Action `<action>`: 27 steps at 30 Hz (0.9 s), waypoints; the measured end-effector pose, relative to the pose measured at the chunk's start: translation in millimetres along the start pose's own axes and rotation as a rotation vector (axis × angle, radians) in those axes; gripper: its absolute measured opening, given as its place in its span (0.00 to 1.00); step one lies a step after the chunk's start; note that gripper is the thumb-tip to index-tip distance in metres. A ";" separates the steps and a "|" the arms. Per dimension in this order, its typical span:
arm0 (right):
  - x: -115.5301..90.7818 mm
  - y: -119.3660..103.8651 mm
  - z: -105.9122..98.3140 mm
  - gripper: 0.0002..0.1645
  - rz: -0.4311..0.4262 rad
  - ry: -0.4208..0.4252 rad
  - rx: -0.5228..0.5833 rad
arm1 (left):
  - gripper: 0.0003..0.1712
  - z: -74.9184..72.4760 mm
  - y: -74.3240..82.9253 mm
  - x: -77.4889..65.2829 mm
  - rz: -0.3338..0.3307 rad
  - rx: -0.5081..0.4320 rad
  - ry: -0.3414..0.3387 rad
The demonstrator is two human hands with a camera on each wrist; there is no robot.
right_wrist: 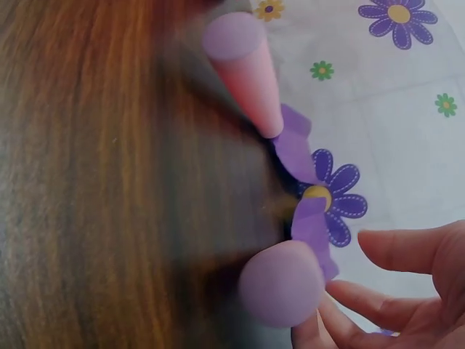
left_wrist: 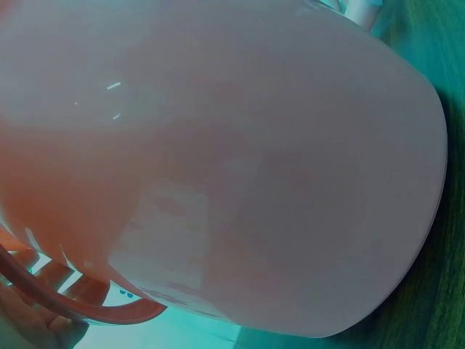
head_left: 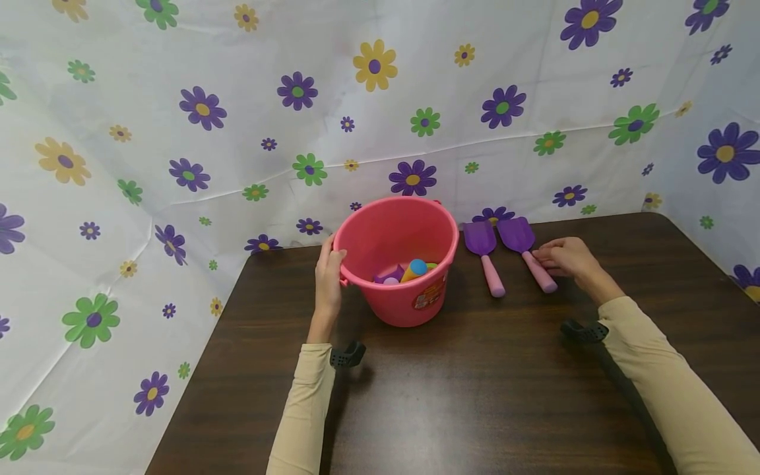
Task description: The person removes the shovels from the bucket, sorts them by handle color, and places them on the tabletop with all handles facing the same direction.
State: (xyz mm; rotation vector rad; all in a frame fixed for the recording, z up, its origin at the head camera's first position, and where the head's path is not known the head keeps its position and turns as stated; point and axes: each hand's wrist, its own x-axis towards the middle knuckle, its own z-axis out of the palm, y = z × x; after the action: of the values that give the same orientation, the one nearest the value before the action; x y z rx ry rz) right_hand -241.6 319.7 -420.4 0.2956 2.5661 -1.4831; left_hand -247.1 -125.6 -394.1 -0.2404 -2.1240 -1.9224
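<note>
A pink bucket (head_left: 400, 309) stands upright on the table, a purple piece (head_left: 386, 274) and a blue-and-orange toy (head_left: 417, 268) showing inside. My left hand (head_left: 328, 276) grips its left rim, thumb over the edge and fingers along the outside. Close up in the left wrist view, the bucket wall (left_wrist: 276, 182) covers most of the frame. Right of the bucket lie two toy shovels with purple blades and pink handles. My right hand (head_left: 567, 258) is beside the handle of the right shovel (head_left: 539, 272), thumb and fingers spread apart, fingertips right at the handle (right_wrist: 282, 285).
The left shovel (head_left: 489, 272) lies between the bucket and the right shovel. Behind the dark wooden table (head_left: 451, 396) hangs a white cloth (head_left: 249, 79) with printed flowers, and it continues along the left and right sides.
</note>
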 end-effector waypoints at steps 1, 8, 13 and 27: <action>-0.5 -1.7 0.1 0.35 0.001 0.009 0.010 | 0.32 -0.2 -0.1 0.1 -0.002 0.001 -0.001; -6.4 -16.1 -7.0 0.39 -0.014 -0.003 0.146 | 0.31 0.1 -0.4 0.8 -0.001 -0.002 -0.003; -10.9 -28.6 -13.0 0.40 -0.037 -0.064 0.262 | 0.31 -1.6 -0.9 1.0 -0.001 -0.006 -0.010; -39.0 -82.7 -4.2 0.31 -0.159 -0.145 0.350 | 0.32 -0.8 -0.3 1.0 -0.016 0.002 0.000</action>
State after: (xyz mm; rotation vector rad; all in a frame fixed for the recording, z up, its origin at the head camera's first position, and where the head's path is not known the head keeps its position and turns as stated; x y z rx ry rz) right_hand -224.8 279.6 -340.0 0.0223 2.2554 -1.9333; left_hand -248.1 -126.5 -394.0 -0.2243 -2.1340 -1.9294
